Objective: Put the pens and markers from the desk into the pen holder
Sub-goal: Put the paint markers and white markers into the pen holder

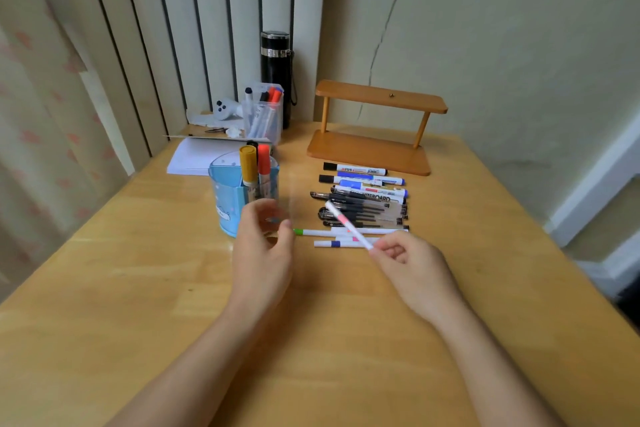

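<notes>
A blue pen holder (225,198) stands on the wooden desk (138,288) with a yellow-capped marker (248,165) and a red-capped marker (264,163) upright in it. My left hand (263,246) hovers in front of the holder with fingers apart, holding nothing. My right hand (412,263) pinches the end of a white pen with a pink band (348,224), lifted and tilted up to the left. A row of whiteboard markers (363,178), black pens (360,208) and thin white pens (346,232) lies on the desk beyond it.
A wooden two-tier shelf (377,128) stands behind the pens. At the back are a clear box of markers (265,114), a black flask (276,73), a white pad of paper (194,156) and a small white device (225,109). Walls and blinds close the far side.
</notes>
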